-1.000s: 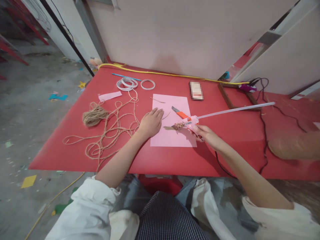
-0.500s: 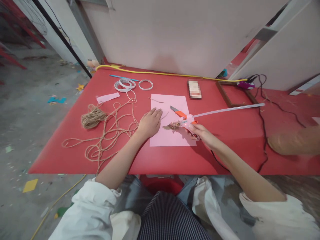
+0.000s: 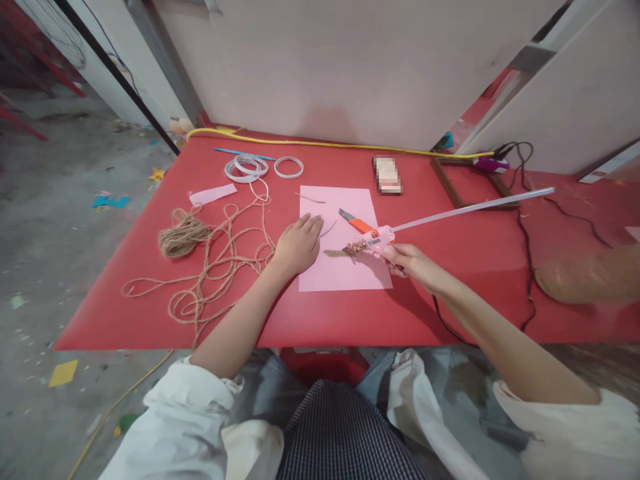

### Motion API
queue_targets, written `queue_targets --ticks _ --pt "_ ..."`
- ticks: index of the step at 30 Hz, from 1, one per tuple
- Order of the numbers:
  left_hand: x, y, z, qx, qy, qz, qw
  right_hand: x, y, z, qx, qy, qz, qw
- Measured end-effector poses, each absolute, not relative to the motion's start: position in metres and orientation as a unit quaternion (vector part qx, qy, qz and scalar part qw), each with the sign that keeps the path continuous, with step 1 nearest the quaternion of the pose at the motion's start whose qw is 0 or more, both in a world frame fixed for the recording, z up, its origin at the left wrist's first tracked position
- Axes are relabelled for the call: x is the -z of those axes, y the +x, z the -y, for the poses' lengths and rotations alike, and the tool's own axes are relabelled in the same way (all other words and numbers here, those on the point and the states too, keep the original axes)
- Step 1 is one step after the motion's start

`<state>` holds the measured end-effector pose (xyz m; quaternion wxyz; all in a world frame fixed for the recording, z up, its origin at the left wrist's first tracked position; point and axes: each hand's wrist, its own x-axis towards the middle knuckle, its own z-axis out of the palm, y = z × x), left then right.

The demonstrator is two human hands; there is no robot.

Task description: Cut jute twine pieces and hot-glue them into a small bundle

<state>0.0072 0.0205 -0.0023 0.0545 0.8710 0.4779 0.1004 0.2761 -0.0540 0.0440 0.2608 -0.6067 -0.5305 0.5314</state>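
Note:
My left hand (image 3: pixel 299 245) lies flat with fingers stretched out on the left part of a pink paper sheet (image 3: pixel 345 277). In my right hand (image 3: pixel 413 265) is a pink glue gun (image 3: pixel 383 241), its nozzle pointing left above the sheet and a long clear glue stick (image 3: pixel 475 208) sticking out behind. Under the nozzle lies a short brown twine piece (image 3: pixel 335 253). An orange utility knife (image 3: pixel 357 222) rests on the paper, partly behind the glue gun. Two thin strands lie on the sheet near my left fingers.
Left of the paper, loose twine loops run from a twine bundle (image 3: pixel 184 235). Behind are tape rolls (image 3: pixel 246 168), a pink strip (image 3: pixel 213 194), a blue stick (image 3: pixel 243 154) and a blurred-out object (image 3: pixel 387 175). A brown frame (image 3: pixel 450 183) and black cables lie at right.
My right hand has shifted slightly right with the glue gun, and the glue stick's far end has swung up and right. My left hand stays in place on the paper.

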Motion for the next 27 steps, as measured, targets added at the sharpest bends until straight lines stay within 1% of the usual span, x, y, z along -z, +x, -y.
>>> queue_targets --ticks 5,11,14,27 --pt "0.001 0.007 -0.020 -0.100 0.872 -0.477 0.053 -0.051 0.272 0.054 -0.540 -0.600 0.534 0.252" --pt "0.000 0.008 -0.019 -0.100 0.870 -0.481 0.052 -0.068 0.274 0.060 -0.551 -0.584 0.529 0.274" --pt "0.001 0.008 -0.019 -0.101 0.869 -0.481 0.055 -0.074 0.276 0.062 -0.563 -0.583 0.522 0.266" --pt "0.005 0.007 -0.022 -0.113 0.875 -0.468 0.053 -0.061 0.278 0.058 -0.591 -0.579 0.471 0.305"
